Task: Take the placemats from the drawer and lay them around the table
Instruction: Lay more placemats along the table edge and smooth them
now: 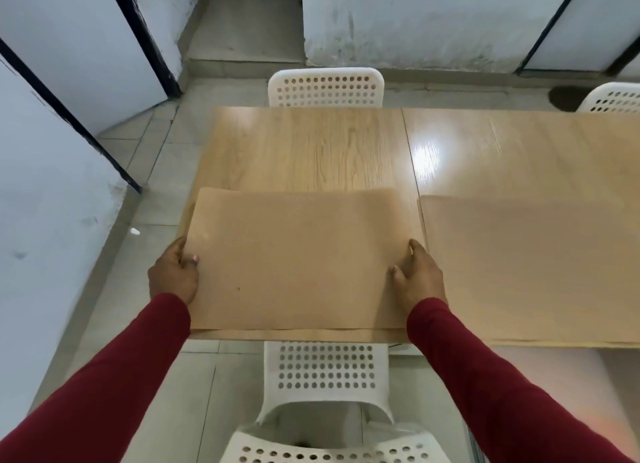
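Observation:
A tan rectangular placemat point(294, 258) lies at the near left corner of the light wooden table point(311, 144), with edges of more mats showing under it. My left hand point(173, 275) grips its left edge, thumb on top. At the mat's right edge rests my right hand point(417, 275), fingers spread flat on it. A second tan placemat point(533, 268) lies flat to the right, along the table's near edge, and no hand touches it.
A white perforated chair point(325, 376) stands tucked in right below me. Another white chair point(327, 87) faces it across the table, and a third point(613, 99) shows at the far right. Tiled floor and white wall panels lie to the left.

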